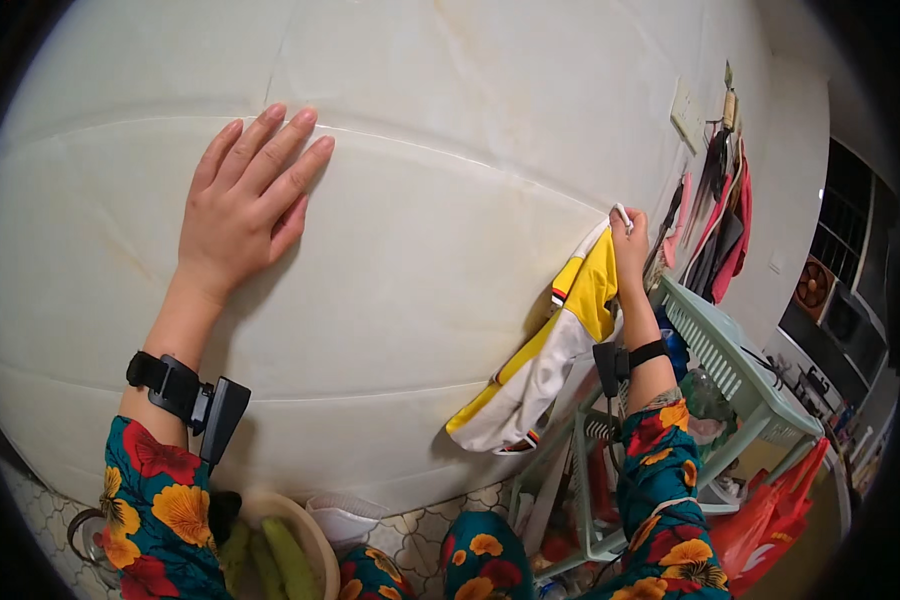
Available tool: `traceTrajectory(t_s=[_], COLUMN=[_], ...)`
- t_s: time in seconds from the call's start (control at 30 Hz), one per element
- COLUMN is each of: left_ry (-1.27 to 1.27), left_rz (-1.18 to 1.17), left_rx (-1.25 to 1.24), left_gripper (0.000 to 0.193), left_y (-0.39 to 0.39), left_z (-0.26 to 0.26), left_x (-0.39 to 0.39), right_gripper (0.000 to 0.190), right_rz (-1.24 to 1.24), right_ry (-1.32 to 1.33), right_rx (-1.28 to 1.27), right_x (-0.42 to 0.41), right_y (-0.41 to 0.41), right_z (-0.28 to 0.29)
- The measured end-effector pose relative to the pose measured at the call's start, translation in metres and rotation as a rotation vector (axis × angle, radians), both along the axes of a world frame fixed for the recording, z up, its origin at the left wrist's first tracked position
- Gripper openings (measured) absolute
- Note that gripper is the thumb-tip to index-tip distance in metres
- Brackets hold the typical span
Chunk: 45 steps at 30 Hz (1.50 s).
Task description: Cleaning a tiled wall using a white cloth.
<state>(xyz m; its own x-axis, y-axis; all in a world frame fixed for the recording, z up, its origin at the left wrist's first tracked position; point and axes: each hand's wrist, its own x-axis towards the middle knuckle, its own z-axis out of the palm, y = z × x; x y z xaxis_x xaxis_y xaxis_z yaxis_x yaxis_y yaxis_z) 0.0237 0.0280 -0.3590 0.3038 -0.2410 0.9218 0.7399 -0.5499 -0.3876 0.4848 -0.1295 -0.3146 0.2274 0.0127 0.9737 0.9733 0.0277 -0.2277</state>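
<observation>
A yellow and white garment [562, 337] with dark striped trim hangs down along the tiled wall [405, 277]. My right hand [630, 240] grips it at its top, where a small white loop or hook shows by the fingers; which of the two it is I cannot tell. Flat against the wall, on the left, rests my left hand [244, 191], its fingers spread and nothing in it. Each forearm carries a black strap with a dark device. The lower end of the garment dangles above the floor, beside a shelf rack.
Close on the right stands a pale green plastic rack [720, 360] holding bags and bottles. A red plastic bag [772, 510] hangs from it. Aprons or cloths [727, 217] hang on the wall near a switch plate [687, 116]. Below sits a bowl [326, 555] with long green vegetables [285, 555].
</observation>
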Motion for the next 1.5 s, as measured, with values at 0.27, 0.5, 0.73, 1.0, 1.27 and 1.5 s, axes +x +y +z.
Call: traceTrajectory(t_s=[0.27, 0.5, 0.73, 1.0, 1.27, 1.5], left_ry=[0.033, 0.025, 0.026, 0.02, 0.01, 0.001], left_rz=[0.022, 0.069, 0.074, 0.064, 0.063, 0.034], left_rx=[-0.011, -0.01, 0.01, 0.007, -0.005, 0.007], left_gripper=[0.053, 0.053, 0.053, 0.054, 0.054, 0.053], left_y=[-0.003, -0.006, -0.002, -0.005, -0.001, -0.005], left_z=[-0.003, -0.001, -0.001, 0.0, -0.003, -0.002], left_x=[0.001, 0.005, 0.007, 0.006, 0.006, 0.004], right_gripper=[0.013, 0.014, 0.01, 0.013, 0.014, 0.014], right_rz=[0.039, -0.051, -0.069, -0.131, -0.07, -0.136], right_ry=[-0.229, -0.047, -0.162, 0.041, -0.289, -0.111], right_rx=[-0.122, -0.06, -0.119, -0.146, -0.114, -0.089], right_x=[-0.103, -0.042, -0.081, -0.055, -0.116, -0.084], right_y=[0.027, 0.004, 0.012, -0.004, 0.022, 0.018], right_z=[-0.01, -0.004, -0.004, 0.004, -0.003, 0.0])
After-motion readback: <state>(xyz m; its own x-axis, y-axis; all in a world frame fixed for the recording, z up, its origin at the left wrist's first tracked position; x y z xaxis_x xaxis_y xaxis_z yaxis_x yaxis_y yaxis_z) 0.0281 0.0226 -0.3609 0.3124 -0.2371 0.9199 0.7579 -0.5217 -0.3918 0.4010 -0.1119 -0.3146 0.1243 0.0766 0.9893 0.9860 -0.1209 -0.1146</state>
